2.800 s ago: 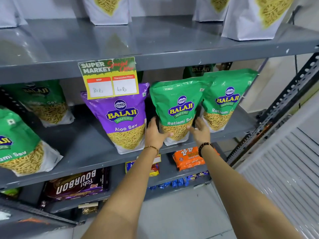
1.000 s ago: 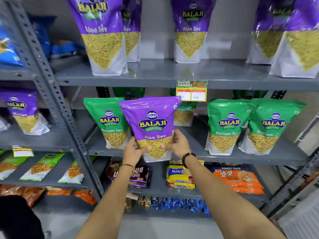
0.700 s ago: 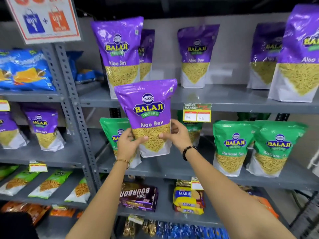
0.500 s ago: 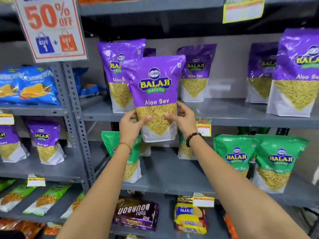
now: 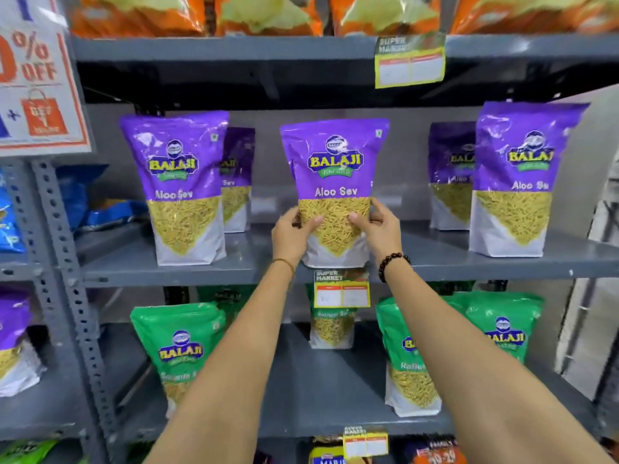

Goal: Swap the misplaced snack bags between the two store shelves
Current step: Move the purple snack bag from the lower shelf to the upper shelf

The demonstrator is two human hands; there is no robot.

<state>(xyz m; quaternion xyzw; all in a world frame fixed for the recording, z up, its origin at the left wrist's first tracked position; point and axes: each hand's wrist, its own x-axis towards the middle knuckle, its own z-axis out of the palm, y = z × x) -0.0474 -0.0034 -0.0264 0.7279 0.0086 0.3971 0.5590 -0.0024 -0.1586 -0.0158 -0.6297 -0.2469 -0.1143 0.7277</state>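
Purple bag (image 5: 335, 182) upright at frame centre, clamped at its lower sides by left hand (image 5: 290, 232) and right hand (image 5: 380, 229); base at shelf (image 5: 435, 259) front edge.

Orange snack bags (image 5: 140, 13) line the top shelf, w/ a yellow price tag (image 5: 410, 60) hanging from its front edge. Far left: a "% OFF" promo sign (image 5: 37, 78) in red and white (partly cut off by the frame). Below it, blue snack packs (image 5: 83, 195) lie behind the perforated grey upright (image 5: 63, 262). Bottom edge: a biscuit pack (image 5: 326, 458) and an orange 20-20 pack (image 5: 438, 457), both only partly in view.
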